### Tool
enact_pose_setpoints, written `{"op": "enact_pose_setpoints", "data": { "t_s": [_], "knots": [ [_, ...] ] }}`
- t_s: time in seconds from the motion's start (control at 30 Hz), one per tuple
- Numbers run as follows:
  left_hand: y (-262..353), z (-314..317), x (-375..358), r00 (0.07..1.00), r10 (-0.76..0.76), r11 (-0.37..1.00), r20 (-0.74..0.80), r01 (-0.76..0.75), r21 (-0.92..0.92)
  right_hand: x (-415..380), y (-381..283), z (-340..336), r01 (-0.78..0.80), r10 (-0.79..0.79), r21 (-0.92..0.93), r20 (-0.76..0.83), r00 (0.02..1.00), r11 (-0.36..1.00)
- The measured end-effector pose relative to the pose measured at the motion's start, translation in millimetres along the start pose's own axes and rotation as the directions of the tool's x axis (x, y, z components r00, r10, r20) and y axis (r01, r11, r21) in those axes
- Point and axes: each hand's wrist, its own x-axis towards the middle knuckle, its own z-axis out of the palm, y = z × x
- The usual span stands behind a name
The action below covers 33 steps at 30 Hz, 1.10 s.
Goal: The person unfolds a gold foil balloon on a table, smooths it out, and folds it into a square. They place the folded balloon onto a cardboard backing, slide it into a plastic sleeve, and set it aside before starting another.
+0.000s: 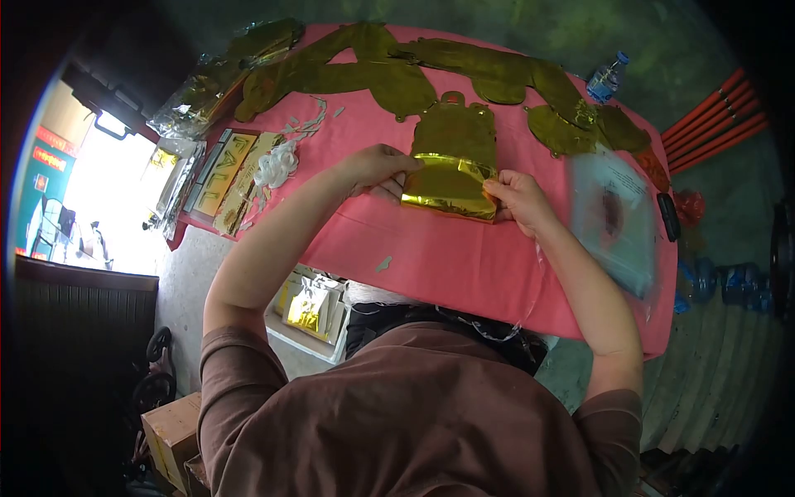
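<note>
A shiny gold foil sheet (pixel 451 186) lies in front of me at the near half of the table, its lower part bent over in a bright fold. My left hand (pixel 385 170) pinches its left edge, thumb on top. At the opposite edge, my right hand (pixel 515 199) grips the sheet between thumb and fingers. The sheet's far part (pixel 454 128) looks duller and has small rounded tabs along its top. Beyond it, several flat gold foil pieces (pixel 397 83) spread across the back of the table.
A pink cloth (pixel 373 248) covers the table. White string (pixel 277 166) and a printed card (pixel 228 178) lie at left. On the right are clear plastic bags (pixel 613 215), a black object (pixel 667 217) and a water bottle (pixel 607 79). A white box (pixel 310 311) stands below the front edge.
</note>
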Motion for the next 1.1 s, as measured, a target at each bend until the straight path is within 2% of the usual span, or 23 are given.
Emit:
{"op": "enact_pose_setpoints", "data": {
  "t_s": [0.1, 0.2, 0.27, 0.3, 0.37, 0.4, 0.43, 0.47, 0.5, 0.57, 0.6, 0.67, 0.7, 0.77, 0.97, 1.03, 1.07, 1.1],
  "knots": [
    [-6, 1, 1, 0.999, 0.049, 0.998, -0.025, -0.049, -0.027, 0, -3, 0, -0.025, 0.025, 0.029, -0.004, 1.000, 0.999],
    [-8, 8, -4, 0.989, 0.128, 0.992, -0.080, -0.127, 0.025, 6, -2, -3, -0.052, 0.053, 0.056, -0.017, 0.998, 0.997],
    [-8, 14, -10, 0.963, 0.225, 0.970, -0.148, -0.207, 0.126, 9, 0, -4, -0.056, 0.057, 0.078, -0.022, 0.998, 0.995],
    [-8, 16, -13, 0.963, 0.225, 0.970, -0.149, -0.208, 0.125, 9, -2, -3, -0.063, 0.066, 0.065, -0.041, 0.997, 0.996],
    [-10, 20, -18, 0.925, 0.338, 0.910, -0.171, -0.275, 0.311, 10, -3, -3, -0.071, 0.074, 0.052, -0.060, 0.995, 0.996],
    [-13, 26, -21, 0.926, 0.338, 0.910, -0.170, -0.275, 0.311, 11, -3, -4, -0.075, 0.077, 0.036, -0.052, 0.996, 0.997],
    [-18, 34, -26, 0.772, 0.596, 0.702, -0.220, -0.369, 0.609, 12, -3, -5, -0.079, 0.080, 0.020, -0.042, 0.996, 0.997],
    [-21, 41, -28, 0.561, 0.811, 0.409, -0.163, -0.347, 0.844, 12, -3, -4, -0.079, 0.080, 0.020, -0.042, 0.996, 0.997],
    [-20, 44, -29, 0.561, 0.812, 0.409, -0.162, -0.347, 0.844, 13, -4, -3, -0.082, 0.083, 0.018, -0.059, 0.995, 0.996],
    [-18, 49, -31, 0.486, 0.856, 0.097, 0.174, -0.483, 0.870, 12, -3, -3, -0.088, 0.089, 0.016, -0.075, 0.993, 0.996],
    [-22, 51, -27, 0.487, 0.856, 0.100, 0.171, -0.482, 0.871, 13, -3, -4, -0.090, 0.091, 0.012, -0.065, 0.994, 0.996],
    [-38, 53, -13, 0.495, 0.790, 0.000, 0.361, -0.590, 0.808, 13, -3, -3, -0.092, 0.093, 0.007, -0.053, 0.994, 0.996],
    [-40, 53, -11, 0.494, 0.790, -0.001, 0.363, -0.591, 0.806, 13, -4, -3, -0.100, 0.100, 0.014, -0.051, 0.994, 0.995],
    [-46, 52, -7, 0.574, 0.728, 0.015, 0.374, -0.559, 0.829, 12, -4, -4, -0.110, 0.111, 0.024, -0.053, 0.992, 0.994],
    [-40, 56, -13, 0.587, 0.715, -0.024, 0.379, -0.522, 0.853, 3, -10, -4, -0.108, 0.111, 0.090, -0.021, 0.994, 0.990],
    [-41, 56, -13, 0.565, 0.738, -0.036, 0.369, -0.513, 0.857, 0, -12, -5, 0.012, -0.011, 0.006, -0.141, 0.990, 1.000],
    [-42, 57, -13, 0.541, 0.760, -0.050, 0.360, -0.503, 0.863, 1, -9, -7, 0.009, -0.008, 0.005, -0.140, 0.990, 1.000],
    [-42, 57, -13, 0.543, 0.759, -0.048, 0.359, -0.504, 0.863, 2, -7, -7, 0.146, -0.219, -0.318, -0.207, 0.953, 0.937]
  ]
}}
